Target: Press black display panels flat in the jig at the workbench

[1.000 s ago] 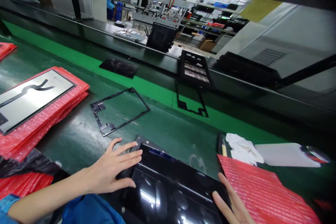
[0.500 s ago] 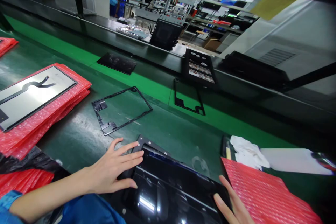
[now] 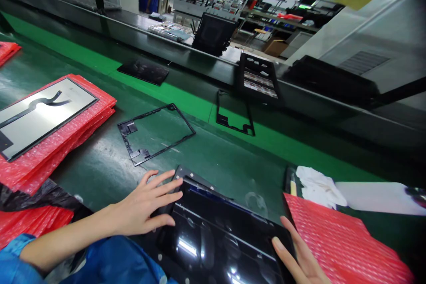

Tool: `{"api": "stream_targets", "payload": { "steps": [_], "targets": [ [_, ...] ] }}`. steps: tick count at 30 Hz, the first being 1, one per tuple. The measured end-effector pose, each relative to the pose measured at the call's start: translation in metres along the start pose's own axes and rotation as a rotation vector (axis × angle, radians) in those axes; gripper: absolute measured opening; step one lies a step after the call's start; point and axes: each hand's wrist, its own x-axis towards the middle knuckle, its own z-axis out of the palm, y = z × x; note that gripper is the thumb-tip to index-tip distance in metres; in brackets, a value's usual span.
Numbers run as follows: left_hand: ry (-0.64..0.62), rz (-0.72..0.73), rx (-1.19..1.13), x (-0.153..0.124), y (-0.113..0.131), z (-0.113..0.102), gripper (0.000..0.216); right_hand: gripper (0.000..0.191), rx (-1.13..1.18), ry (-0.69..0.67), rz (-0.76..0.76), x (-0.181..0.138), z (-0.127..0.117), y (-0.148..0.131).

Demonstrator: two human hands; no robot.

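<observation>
A glossy black screen panel (image 3: 226,235), bright with reflected lights, lies in front of me on a black plate (image 3: 196,178) with pale round dots along its edge. My left hand (image 3: 149,206) rests across the panel's left edge, fingers spread and fingertips touching the rim. At the right edge is my right hand (image 3: 301,255), its thumb on the glass and its index finger stretched along the side; the other fingers are hidden. Beyond the panel, a thin black frame (image 3: 156,135) lies on the green bench (image 3: 213,155).
To the left, a silver-backed display (image 3: 49,111) with a dark ribbon cable tops a stack of red bubble bags (image 3: 83,128). More red bubble wrap (image 3: 346,239) lies right, beside a white cloth (image 3: 317,186). Another black frame (image 3: 234,115) and a dark panel (image 3: 143,72) lie farther back.
The camera view has shifted slightly. Both hands stay at the same edges of the panel, with no clear change in their hold.
</observation>
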Motion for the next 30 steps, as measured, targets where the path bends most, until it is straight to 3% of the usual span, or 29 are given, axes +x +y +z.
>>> {"api": "stream_targets", "payload": {
  "steps": [6, 14, 22, 30],
  "targets": [
    [0.068, -0.078, -0.065, -0.001, 0.001, 0.003, 0.052, 0.087, 0.072, 0.131, 0.208, -0.008, 0.02, -0.059],
    [-0.017, 0.011, 0.095, 0.0, 0.005, -0.002, 0.045, 0.099, -0.001, 0.206, 0.326, -0.018, 0.029, -0.105],
    [0.016, 0.056, 0.102, 0.0, 0.006, -0.001, 0.045, 0.093, 0.051, 0.227, 0.313, -0.026, 0.035, -0.109],
    [-0.059, 0.096, 0.133, 0.004, 0.008, -0.011, 0.071, 0.095, 0.03, 0.207, 0.365, -0.023, 0.031, -0.095]
  ]
}}
